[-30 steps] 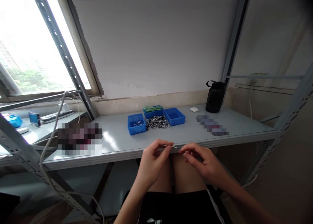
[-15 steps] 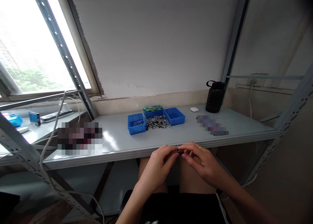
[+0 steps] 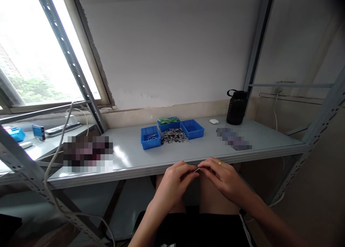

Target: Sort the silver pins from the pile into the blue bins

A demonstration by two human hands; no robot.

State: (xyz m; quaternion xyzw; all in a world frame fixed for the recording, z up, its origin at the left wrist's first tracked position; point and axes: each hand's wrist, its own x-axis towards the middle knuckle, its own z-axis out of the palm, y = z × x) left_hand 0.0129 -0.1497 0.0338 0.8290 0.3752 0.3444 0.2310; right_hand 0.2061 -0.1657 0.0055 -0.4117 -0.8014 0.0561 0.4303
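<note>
My left hand (image 3: 174,184) and my right hand (image 3: 222,178) meet fingertip to fingertip just below the front edge of the grey table (image 3: 129,157), above my lap. Both pinch a thin metal pin (image 3: 196,170) between them. A gold ring shows on a finger of my right hand. On the table beyond lies a heap of metal pins (image 3: 174,135) between three blue bins: the left bin (image 3: 150,136) holds a few pins, the back bin (image 3: 168,122) holds green parts, the right bin (image 3: 192,128) looks empty.
A black bottle (image 3: 236,107) and a small white case (image 3: 214,121) stand at the table's back right. Two blurred patches lie on the table's left and right. Grey shelf posts frame the table. A white cable hangs at the left, near a power strip (image 3: 62,127).
My hands came together: the left held the pin alone, then the right closed in and pinched its other end. Both hands dropped slightly.
</note>
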